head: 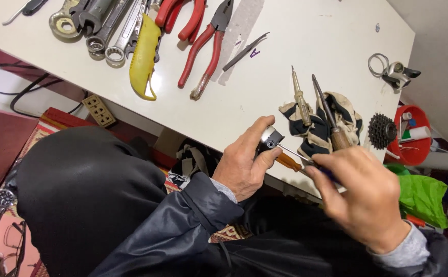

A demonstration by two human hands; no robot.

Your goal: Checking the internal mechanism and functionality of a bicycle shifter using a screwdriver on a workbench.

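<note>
Two hands work at the near edge of the white worktop. Left hand: grip clenched around a small black-and-silver cylindrical part, thumb and forefinger pinching it just off the worktop edge. Right hand: grip grasping a screwdriver whose thin metal shaft runs to the part, tip touching it. Just beyond the hands, a striped cloth lies on the worktop with two more screwdrivers across it. A black toothed cog sits beside the cloth. Farther back lie red-handled pliers, a yellow utility knife and several wrenches.
</note>
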